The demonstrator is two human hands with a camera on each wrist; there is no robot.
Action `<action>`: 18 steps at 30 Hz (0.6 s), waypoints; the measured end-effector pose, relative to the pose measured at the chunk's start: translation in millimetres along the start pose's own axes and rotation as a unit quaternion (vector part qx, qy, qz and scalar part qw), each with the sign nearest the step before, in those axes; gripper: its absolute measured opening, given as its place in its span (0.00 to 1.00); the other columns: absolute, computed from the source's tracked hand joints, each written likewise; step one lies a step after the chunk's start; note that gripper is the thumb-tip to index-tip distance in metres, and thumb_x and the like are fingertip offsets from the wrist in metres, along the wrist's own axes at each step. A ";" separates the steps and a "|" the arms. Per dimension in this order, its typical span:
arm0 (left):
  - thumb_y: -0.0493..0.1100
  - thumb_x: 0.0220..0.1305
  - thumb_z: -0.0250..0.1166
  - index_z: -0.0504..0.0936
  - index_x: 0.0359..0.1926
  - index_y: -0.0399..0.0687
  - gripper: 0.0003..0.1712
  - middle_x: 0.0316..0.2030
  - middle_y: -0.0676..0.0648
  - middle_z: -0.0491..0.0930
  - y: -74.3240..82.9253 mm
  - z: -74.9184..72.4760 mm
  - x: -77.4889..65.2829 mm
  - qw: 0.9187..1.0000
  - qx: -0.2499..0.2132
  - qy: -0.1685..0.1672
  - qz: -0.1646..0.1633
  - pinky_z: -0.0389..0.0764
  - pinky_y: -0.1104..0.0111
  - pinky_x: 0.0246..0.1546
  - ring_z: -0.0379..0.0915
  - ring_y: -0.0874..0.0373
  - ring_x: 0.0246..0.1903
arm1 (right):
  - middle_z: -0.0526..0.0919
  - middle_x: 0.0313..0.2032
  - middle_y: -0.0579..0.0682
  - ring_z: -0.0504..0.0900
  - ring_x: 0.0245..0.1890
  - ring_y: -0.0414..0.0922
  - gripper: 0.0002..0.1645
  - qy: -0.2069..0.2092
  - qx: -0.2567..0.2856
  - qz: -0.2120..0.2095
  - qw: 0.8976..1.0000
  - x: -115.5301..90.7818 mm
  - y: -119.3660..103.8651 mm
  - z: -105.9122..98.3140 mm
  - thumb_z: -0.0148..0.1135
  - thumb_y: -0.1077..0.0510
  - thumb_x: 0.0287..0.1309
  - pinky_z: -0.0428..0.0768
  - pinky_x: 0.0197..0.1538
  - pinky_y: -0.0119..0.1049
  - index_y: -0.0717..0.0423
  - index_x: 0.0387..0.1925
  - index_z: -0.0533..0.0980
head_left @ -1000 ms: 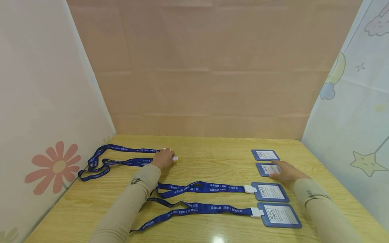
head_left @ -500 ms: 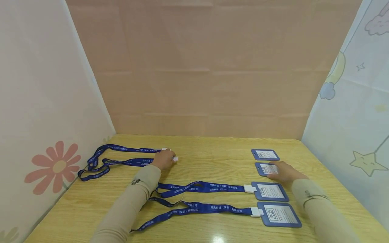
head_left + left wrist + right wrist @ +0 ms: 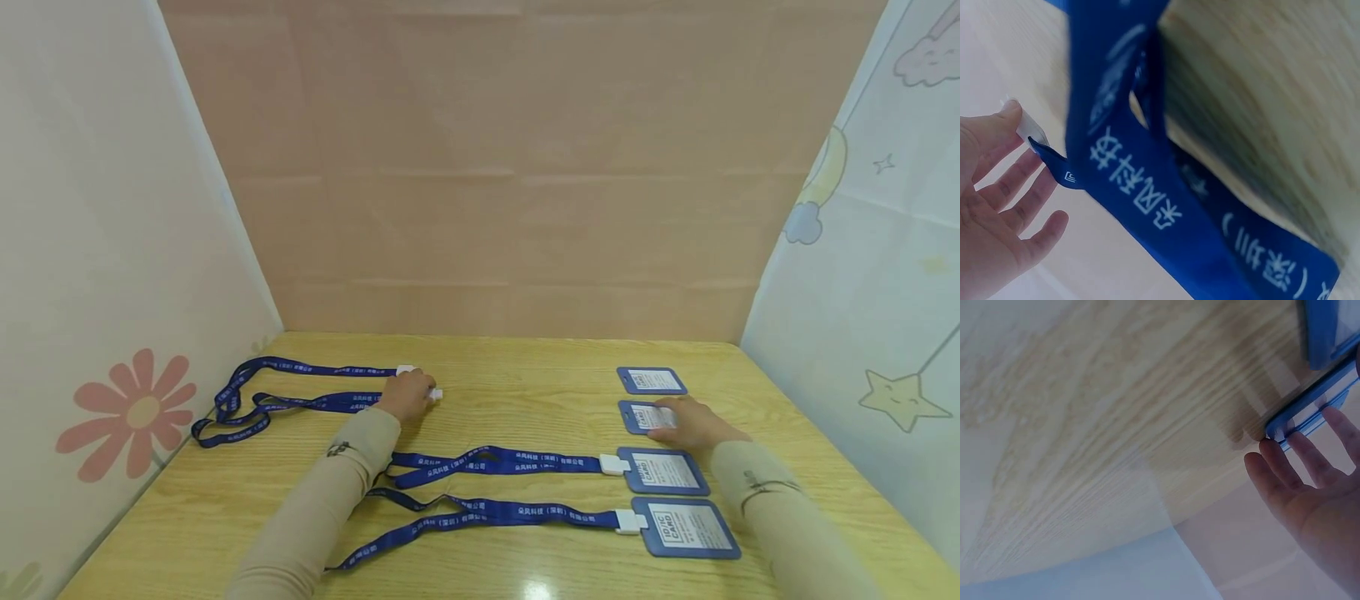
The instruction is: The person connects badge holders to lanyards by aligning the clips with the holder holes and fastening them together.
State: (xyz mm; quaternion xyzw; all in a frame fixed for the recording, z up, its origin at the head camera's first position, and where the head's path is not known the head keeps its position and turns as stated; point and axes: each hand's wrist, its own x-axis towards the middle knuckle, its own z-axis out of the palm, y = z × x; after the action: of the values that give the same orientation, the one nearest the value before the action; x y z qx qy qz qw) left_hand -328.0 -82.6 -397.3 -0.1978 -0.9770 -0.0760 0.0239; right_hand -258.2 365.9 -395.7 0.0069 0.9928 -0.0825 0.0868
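Note:
My left hand [image 3: 407, 395] pinches the white plastic clip [image 3: 1032, 129] of a blue lanyard [image 3: 1141, 181] between thumb and fingers, at the left of the table. The clip's tip pokes out past my fingers in the head view. Across the table my right hand [image 3: 692, 422] grips the right end of a blue ID card holder [image 3: 636, 417]. In the right wrist view my fingertips lie along that holder's edge [image 3: 1310, 400], and most of the thumb is out of frame. The holder's slotted end faces left, toward the clip, with a wide gap between them.
Behind my left hand lies another blue lanyard [image 3: 300, 367] with a white clip [image 3: 405, 370]. A loose card holder [image 3: 651, 381] lies behind my right hand. Nearer are two lanyards [image 3: 540, 462] joined to card holders [image 3: 663, 472]. Cloth walls [image 3: 480, 208] enclose the wooden table [image 3: 525, 417].
My right hand has slid the card holder a little to the left, out of line with the one behind it. The left hand with the clip has shifted slightly right.

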 end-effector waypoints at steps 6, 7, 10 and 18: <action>0.42 0.61 0.63 0.81 0.47 0.40 0.15 0.40 0.43 0.81 3.3 1.2 0.9 1.000 -0.008 0.005 0.009 0.77 0.57 0.47 0.77 0.49 0.41 | 0.65 0.57 0.76 0.65 0.57 0.72 0.47 -0.010 0.005 -0.003 1.000 0.6 -5.1 -0.8 0.64 0.35 0.48 0.65 0.56 0.66 0.63 0.60 0.66; 0.42 0.60 0.63 0.81 0.46 0.40 0.15 0.40 0.43 0.81 4.1 1.1 1.0 1.000 -0.008 0.006 0.010 0.77 0.57 0.46 0.77 0.49 0.41 | 0.65 0.57 0.76 0.65 0.57 0.72 0.47 -0.010 0.005 -0.005 1.000 1.0 -5.9 -0.5 0.63 0.35 0.49 0.65 0.56 0.66 0.63 0.60 0.67; 0.42 0.60 0.64 0.82 0.46 0.41 0.14 0.40 0.43 0.81 7.3 0.8 0.9 1.000 -0.010 0.007 0.012 0.77 0.56 0.46 0.77 0.49 0.41 | 0.66 0.57 0.75 0.65 0.58 0.72 0.45 -0.011 0.006 0.001 1.000 2.2 -8.8 0.4 0.63 0.35 0.50 0.65 0.56 0.66 0.62 0.61 0.67; 0.43 0.60 0.64 0.81 0.46 0.42 0.15 0.40 0.43 0.81 10.8 1.3 1.8 1.000 -0.008 0.006 0.009 0.76 0.53 0.47 0.76 0.49 0.40 | 0.64 0.59 0.73 0.65 0.58 0.70 0.46 -0.023 0.019 0.034 0.999 1.7 -20.9 0.0 0.62 0.34 0.49 0.65 0.57 0.66 0.59 0.62 0.66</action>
State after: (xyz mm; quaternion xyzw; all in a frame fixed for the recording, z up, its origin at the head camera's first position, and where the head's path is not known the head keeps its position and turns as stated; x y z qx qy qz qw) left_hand -325.5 -71.9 -396.9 -0.2061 -0.9744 -0.0850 0.0288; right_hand -260.5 345.3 -392.6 0.0407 0.9880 -0.0982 0.1124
